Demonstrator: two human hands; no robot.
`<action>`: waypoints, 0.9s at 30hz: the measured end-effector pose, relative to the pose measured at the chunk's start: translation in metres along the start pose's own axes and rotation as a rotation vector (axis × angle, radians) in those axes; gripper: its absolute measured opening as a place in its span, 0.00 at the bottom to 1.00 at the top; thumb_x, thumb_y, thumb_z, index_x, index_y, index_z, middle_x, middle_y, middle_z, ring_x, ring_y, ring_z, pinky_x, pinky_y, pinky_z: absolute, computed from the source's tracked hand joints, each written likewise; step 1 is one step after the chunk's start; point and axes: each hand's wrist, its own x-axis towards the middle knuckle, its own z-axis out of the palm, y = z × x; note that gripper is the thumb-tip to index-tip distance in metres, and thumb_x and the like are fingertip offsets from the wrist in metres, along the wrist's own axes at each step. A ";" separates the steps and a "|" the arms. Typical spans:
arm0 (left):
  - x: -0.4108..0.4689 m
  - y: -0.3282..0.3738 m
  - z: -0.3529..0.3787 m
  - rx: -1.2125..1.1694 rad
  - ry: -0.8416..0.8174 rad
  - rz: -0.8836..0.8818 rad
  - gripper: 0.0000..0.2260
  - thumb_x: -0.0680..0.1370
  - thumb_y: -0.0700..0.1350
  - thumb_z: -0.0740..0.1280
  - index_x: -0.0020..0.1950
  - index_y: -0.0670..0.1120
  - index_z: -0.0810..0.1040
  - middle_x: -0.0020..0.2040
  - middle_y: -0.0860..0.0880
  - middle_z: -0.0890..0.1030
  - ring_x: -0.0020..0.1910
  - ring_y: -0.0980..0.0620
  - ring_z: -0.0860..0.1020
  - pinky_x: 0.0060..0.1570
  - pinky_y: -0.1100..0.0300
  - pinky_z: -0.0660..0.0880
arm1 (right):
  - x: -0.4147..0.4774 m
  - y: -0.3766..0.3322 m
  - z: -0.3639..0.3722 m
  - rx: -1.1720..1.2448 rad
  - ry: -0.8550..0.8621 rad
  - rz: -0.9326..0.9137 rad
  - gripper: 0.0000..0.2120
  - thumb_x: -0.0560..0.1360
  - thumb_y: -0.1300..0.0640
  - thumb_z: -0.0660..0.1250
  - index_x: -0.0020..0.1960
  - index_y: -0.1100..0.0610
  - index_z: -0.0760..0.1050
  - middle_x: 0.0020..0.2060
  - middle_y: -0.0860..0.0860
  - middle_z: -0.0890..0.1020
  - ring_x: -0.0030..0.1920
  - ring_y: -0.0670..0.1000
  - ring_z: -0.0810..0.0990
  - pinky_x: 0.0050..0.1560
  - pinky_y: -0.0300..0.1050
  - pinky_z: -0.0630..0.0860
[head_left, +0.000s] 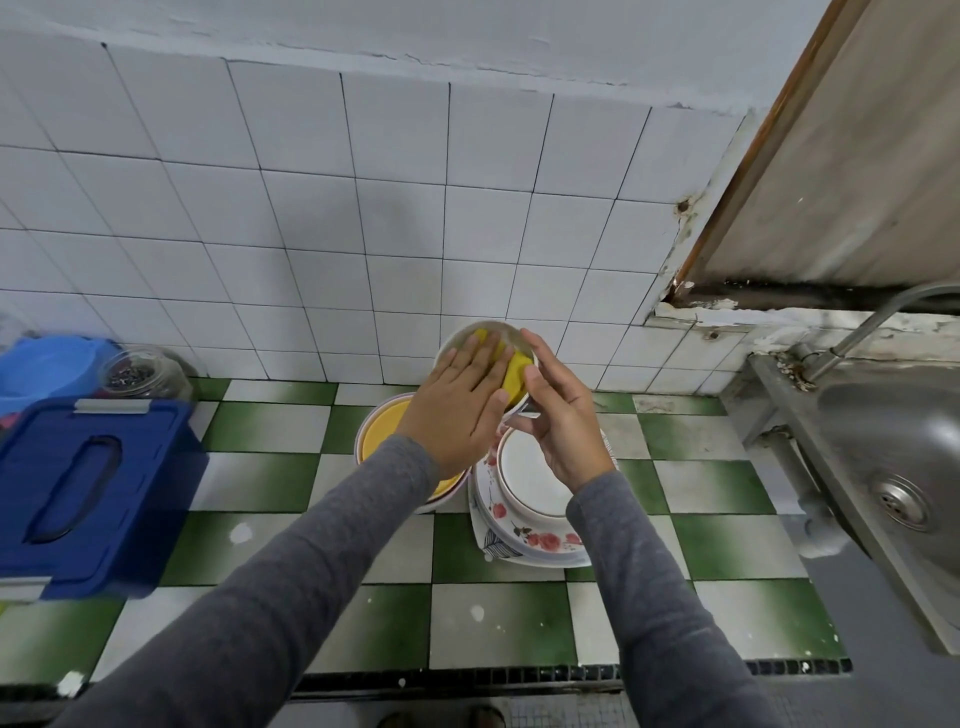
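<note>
Scrubbing is in hand at the tiled counter (493, 623), where a pale bowl (511, 335) is held tilted in the air over the back edge, close to the wall tiles and just above two piles of crockery. The bowl is gripped at its right rim by the right hand (563, 426), whose fingers are curled about it. A yellow sponge (517, 374) is pressed into the hollow by the left hand (460, 402), fingers laid flat and straight. The step is judged to be the wiping of the inside. Next, the sponge would need to be swept round the wall while the bowl is turned and kept steady, and a rinse at the sink (893, 467) by the right edge is likely called for after that. The bowl is seen to be small and round, grey-white inside, with a thin rim; whether it carries suds or dirt cannot be told. A flowered stack of plates (524, 525) and a yellow-lined dish (382, 428) lie beneath.
</note>
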 end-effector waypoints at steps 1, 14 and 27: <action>0.001 0.000 0.000 -0.030 -0.022 0.007 0.31 0.78 0.59 0.33 0.80 0.50 0.44 0.81 0.51 0.43 0.79 0.54 0.39 0.73 0.63 0.31 | 0.001 0.000 -0.001 -0.009 0.005 0.005 0.17 0.83 0.59 0.62 0.66 0.43 0.77 0.64 0.52 0.80 0.59 0.52 0.81 0.51 0.51 0.83; -0.009 -0.004 -0.005 -0.342 0.016 0.105 0.25 0.79 0.60 0.64 0.72 0.49 0.73 0.60 0.48 0.82 0.55 0.47 0.80 0.55 0.59 0.72 | 0.000 0.001 -0.021 0.154 0.008 0.124 0.19 0.78 0.57 0.66 0.68 0.48 0.77 0.50 0.53 0.83 0.52 0.55 0.82 0.50 0.57 0.84; -0.003 -0.001 -0.007 -0.471 0.064 0.101 0.24 0.76 0.64 0.61 0.72 0.69 0.61 0.58 0.59 0.77 0.49 0.58 0.78 0.50 0.66 0.77 | 0.011 -0.025 -0.023 0.032 -0.034 0.368 0.14 0.81 0.47 0.64 0.66 0.43 0.78 0.53 0.55 0.81 0.46 0.58 0.85 0.44 0.52 0.85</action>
